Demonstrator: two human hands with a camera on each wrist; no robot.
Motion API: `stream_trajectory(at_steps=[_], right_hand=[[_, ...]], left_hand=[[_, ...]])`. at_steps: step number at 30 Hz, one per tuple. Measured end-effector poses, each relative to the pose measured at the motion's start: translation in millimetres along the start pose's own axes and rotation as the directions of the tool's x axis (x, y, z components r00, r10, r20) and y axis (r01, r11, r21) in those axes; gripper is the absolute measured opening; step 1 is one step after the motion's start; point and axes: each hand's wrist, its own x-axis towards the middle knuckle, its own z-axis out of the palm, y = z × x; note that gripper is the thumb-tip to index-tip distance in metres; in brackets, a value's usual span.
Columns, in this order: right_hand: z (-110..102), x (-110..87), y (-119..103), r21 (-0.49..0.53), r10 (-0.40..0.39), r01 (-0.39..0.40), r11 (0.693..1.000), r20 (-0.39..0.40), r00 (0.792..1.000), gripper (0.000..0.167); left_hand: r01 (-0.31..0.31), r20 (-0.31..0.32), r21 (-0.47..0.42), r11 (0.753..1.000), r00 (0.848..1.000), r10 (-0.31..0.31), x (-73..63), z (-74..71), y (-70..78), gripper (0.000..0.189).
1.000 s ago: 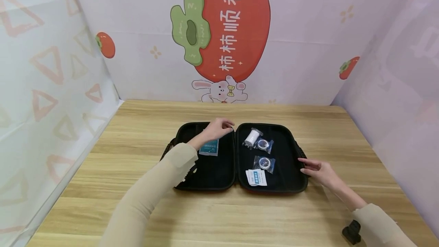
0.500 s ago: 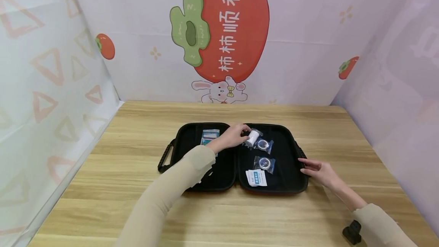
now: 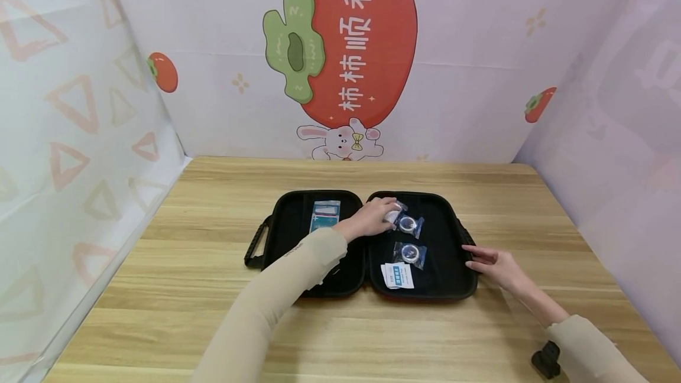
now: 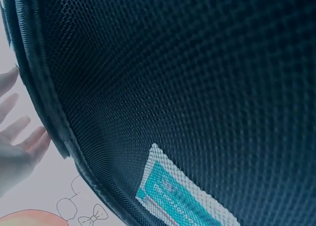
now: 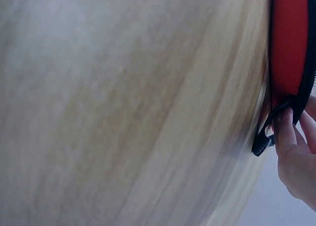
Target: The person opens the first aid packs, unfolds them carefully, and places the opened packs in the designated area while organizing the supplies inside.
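A black-lined zip case [image 3: 447, 279] lies spread flat, its red outer shell showing in the right wrist view. My left hand [image 3: 372, 217] reaches over the hinge into the right half. Its fingers are spread over a white wrapped roll [image 3: 392, 216], partly covering it. In the left wrist view, the left hand [image 4: 19, 154] has its fingertips hidden behind the case rim. My right hand [image 3: 495, 262] grips the right rim; in the right wrist view, the right hand [image 5: 296, 152] has digits on both sides of the edge by a black loop [image 5: 264, 134].
Two wrapped white rings, the upper ring [image 3: 408, 225] and the lower ring [image 3: 410, 253], lie in the right half with white cards [image 3: 398, 275]. A teal sachet [image 3: 324, 213] sits in the left half, behind mesh [image 4: 197, 88]. A black handle [image 3: 254, 250] juts left.
My left hand has moved right, from over the left half onto the white roll, uncovering the teal sachet and left handle. My right hand stays at the rim.
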Motion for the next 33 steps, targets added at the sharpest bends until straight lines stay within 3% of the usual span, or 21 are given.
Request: stream_trajectory(at_steps=[14,33], right_hand=[[1.1,0.4,-0.1,0.002,-0.008,0.008,1.0,-0.002,1.0,0.048],[1.1,0.5,-0.5,0.001,-0.01,0.01,1.0,0.0,1.0,0.048]], left_hand=[[0.068,0.036,-0.021,0.997,0.997,-0.067,2.4,5.0,1.0,0.041],[0.161,-0.103,-0.057,0.985,0.981,-0.166,1.8,4.0,-2.0,0.044]])
